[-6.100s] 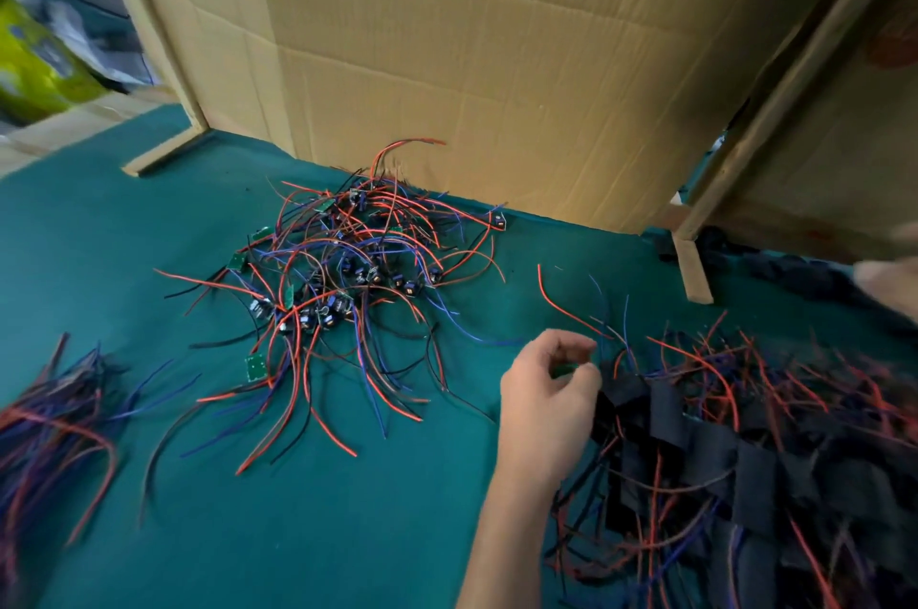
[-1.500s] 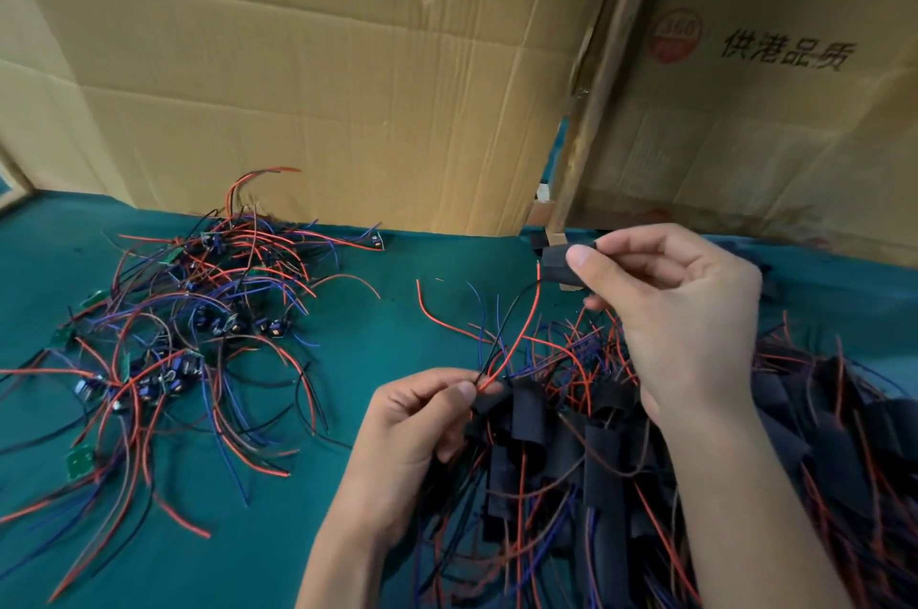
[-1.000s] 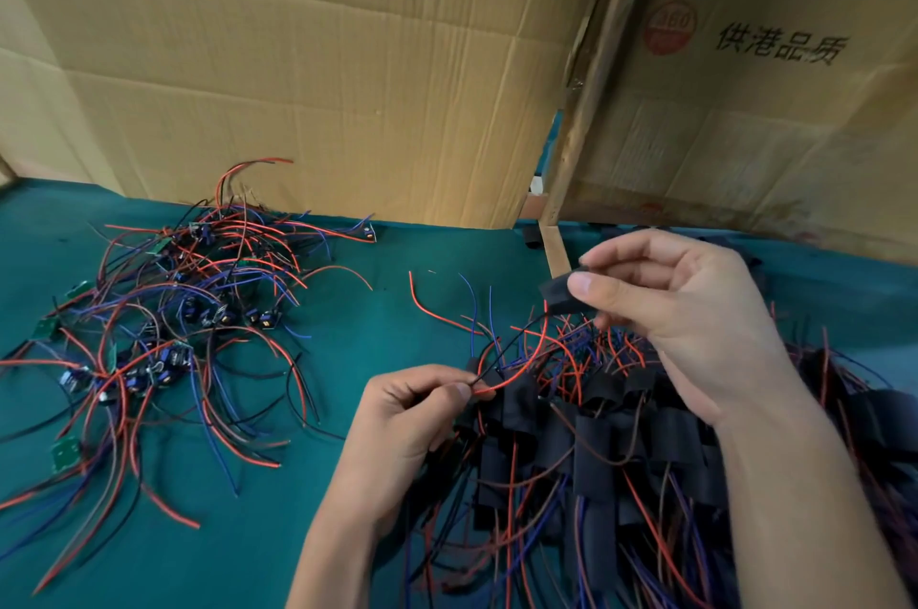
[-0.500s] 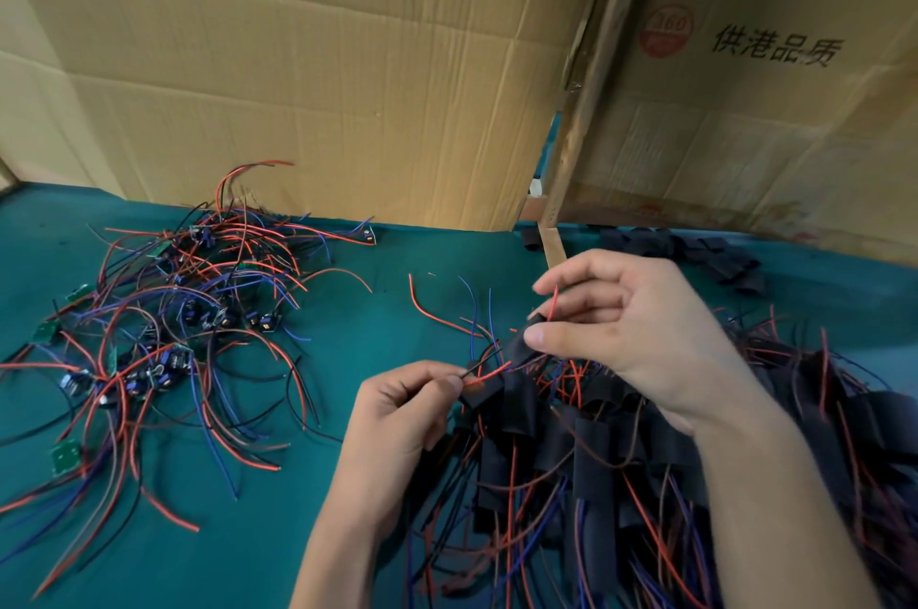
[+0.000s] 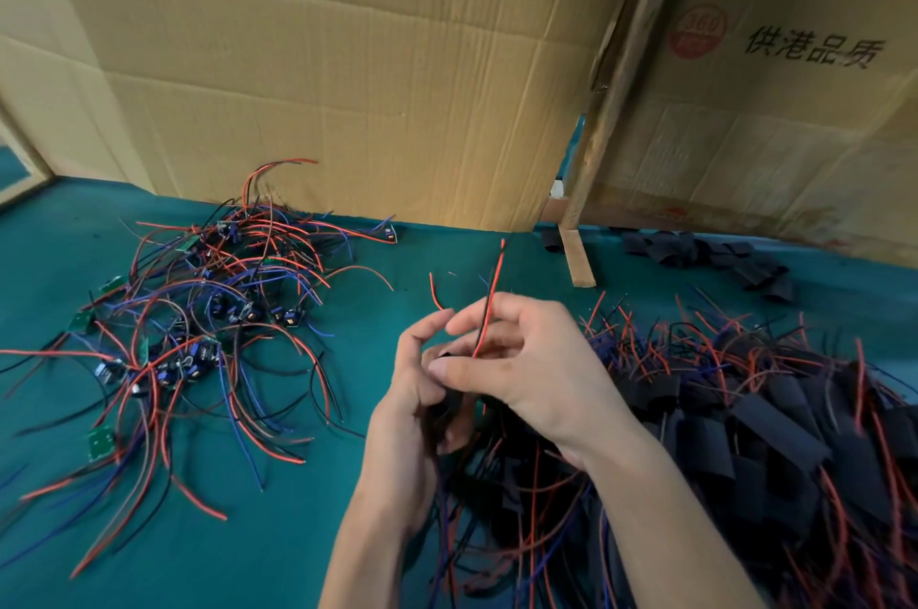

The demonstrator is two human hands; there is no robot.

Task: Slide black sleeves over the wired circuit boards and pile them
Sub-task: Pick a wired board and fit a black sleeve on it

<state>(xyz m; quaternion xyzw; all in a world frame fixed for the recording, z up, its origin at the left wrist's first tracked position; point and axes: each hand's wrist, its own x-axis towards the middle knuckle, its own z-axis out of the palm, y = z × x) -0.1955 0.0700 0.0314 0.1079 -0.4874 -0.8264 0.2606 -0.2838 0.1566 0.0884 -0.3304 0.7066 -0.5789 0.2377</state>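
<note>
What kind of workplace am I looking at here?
Probably a small hand-assembly bench: green table cover, cardboard boxes as a backdrop, a heap of unsleeved wired boards, and a sleeved pile.

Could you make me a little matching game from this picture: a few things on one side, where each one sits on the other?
Things:
1. bare boards
2. sleeved pile
3. empty sleeves
4. red wire

Places:
A. far right, by the printed box
B. left on the cloth
C. between both hands
D. near right

Pairs: 1-B, 2-D, 3-A, 4-C
</note>
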